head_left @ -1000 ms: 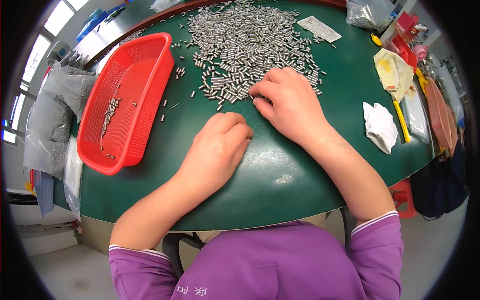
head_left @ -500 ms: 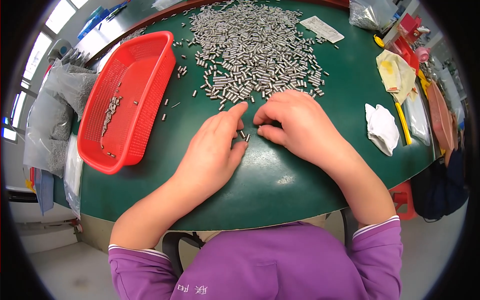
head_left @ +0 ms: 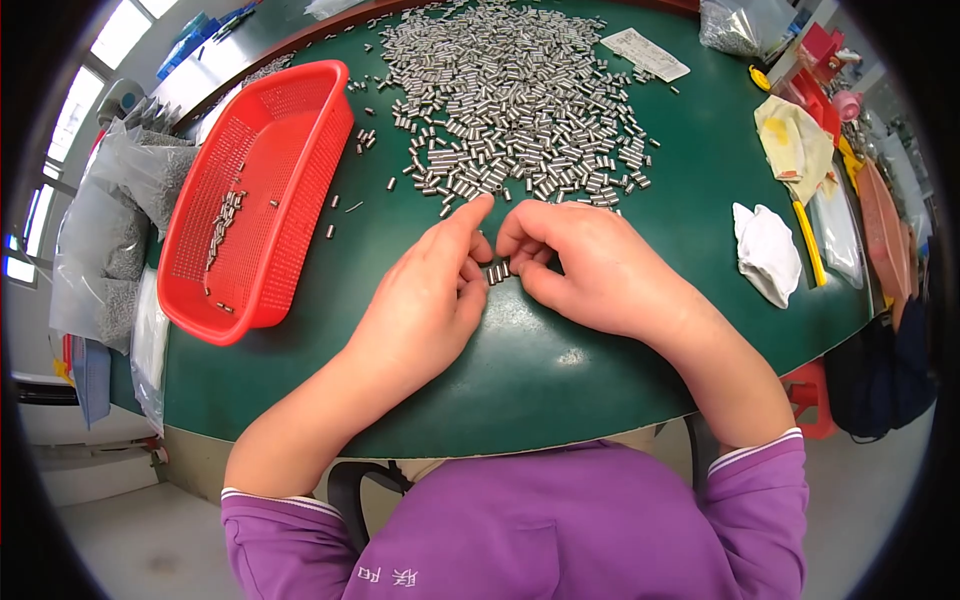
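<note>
A short row of small silver metal cylinders (head_left: 498, 272) stands side by side on the green table, between the fingertips of both my hands. My left hand (head_left: 425, 285) rests at the row's left end, its index finger stretched forward, the other fingers loosely bent and the thumb apart. Over the right end, my right hand (head_left: 590, 262) has thumb and fingertips drawn together on a metal cylinder, which they partly hide. Just beyond the hands spreads a large heap of like cylinders (head_left: 510, 100).
To the left lies a red perforated basket (head_left: 272, 290) holding some cylinders, with clear bags of small parts (head_left: 95, 255) beyond it. A paper label (head_left: 645, 54) lies by the heap. On the right are a white cloth (head_left: 767, 255), a yellow-handled tool (head_left: 808, 245) and a stained glove (head_left: 793, 145).
My right hand has moved slightly left and nearer, toward my left hand. The loose cylinders between them now sit in a closer row. My left fingers have curled in around its end.
</note>
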The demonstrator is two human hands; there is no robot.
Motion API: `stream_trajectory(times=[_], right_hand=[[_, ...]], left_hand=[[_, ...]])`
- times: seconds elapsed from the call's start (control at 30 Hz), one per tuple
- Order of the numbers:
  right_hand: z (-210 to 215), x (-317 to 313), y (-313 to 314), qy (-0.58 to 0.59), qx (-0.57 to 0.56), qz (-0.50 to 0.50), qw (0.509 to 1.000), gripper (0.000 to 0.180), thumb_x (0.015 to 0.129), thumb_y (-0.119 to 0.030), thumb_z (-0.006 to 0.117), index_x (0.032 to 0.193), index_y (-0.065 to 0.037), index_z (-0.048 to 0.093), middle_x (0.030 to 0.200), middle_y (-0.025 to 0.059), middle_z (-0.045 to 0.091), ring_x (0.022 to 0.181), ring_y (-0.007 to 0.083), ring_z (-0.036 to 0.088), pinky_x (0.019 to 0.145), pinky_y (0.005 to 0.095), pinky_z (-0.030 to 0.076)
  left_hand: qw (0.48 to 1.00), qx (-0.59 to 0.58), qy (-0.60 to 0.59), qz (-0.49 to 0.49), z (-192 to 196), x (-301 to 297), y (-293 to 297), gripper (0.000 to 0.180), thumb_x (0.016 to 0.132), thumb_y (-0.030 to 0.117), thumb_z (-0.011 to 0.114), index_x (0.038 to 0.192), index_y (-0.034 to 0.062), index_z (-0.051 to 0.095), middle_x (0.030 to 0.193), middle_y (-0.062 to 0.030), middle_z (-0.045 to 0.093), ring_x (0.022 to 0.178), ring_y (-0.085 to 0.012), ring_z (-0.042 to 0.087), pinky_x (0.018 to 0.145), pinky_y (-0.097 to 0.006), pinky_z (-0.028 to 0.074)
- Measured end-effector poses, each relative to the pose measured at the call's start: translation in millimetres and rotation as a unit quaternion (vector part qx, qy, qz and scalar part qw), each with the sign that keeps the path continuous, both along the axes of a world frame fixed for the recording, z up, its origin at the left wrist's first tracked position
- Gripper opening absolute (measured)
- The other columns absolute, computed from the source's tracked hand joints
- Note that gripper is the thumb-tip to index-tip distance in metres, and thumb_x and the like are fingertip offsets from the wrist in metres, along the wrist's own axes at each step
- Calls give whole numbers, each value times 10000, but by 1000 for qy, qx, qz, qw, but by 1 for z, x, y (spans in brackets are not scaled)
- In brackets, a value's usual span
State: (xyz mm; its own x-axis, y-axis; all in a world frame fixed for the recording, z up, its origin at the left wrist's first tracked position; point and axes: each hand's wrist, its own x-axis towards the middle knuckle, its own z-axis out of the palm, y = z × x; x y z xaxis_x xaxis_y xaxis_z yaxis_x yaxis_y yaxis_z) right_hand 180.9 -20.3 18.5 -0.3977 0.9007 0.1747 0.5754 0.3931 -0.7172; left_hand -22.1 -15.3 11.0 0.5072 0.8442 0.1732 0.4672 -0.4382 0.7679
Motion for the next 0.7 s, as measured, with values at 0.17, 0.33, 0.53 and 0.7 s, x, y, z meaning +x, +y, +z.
stream_trajectory(times=[0.17, 0.33, 0.53, 0.7], right_hand=[[-3, 1, 3, -15, 58, -2, 998, 126, 841, -64, 588, 965, -53, 611, 827, 124, 689, 827, 335, 675, 720, 460, 532], [-3, 0, 2, -6, 40, 0, 999, 131, 844, -68, 583, 972, -61, 612, 831, 117, 692, 824, 331, 676, 716, 457, 533], [-3, -1, 2, 12, 39, 3, 999, 126, 850, -73, 583, 971, -66, 617, 830, 113, 692, 816, 328, 675, 706, 452, 533], [-2, 0, 3, -3, 64, -10, 998, 115, 851, -75, 588, 960, -66, 622, 840, 109, 692, 826, 323, 674, 722, 455, 530]], left_hand=[[996, 61, 67, 4, 3, -4, 2, 622, 815, -94, 599, 1406, 51, 468, 948, -73, 606, 814, -185, 608, 758, -312, 521], [991, 77, 106, 2, 8, -5, 0, 559, 820, -70, 572, 1363, 42, 501, 893, -77, 613, 803, -222, 617, 736, -338, 516], [992, 79, 100, 8, 7, -6, 0, 525, 833, -64, 550, 1346, 35, 503, 859, -83, 633, 789, -247, 638, 736, -360, 517], [992, 65, 104, 13, 7, -5, 0, 515, 843, -58, 540, 1349, 30, 500, 865, -84, 649, 784, -249, 648, 741, -360, 523]])
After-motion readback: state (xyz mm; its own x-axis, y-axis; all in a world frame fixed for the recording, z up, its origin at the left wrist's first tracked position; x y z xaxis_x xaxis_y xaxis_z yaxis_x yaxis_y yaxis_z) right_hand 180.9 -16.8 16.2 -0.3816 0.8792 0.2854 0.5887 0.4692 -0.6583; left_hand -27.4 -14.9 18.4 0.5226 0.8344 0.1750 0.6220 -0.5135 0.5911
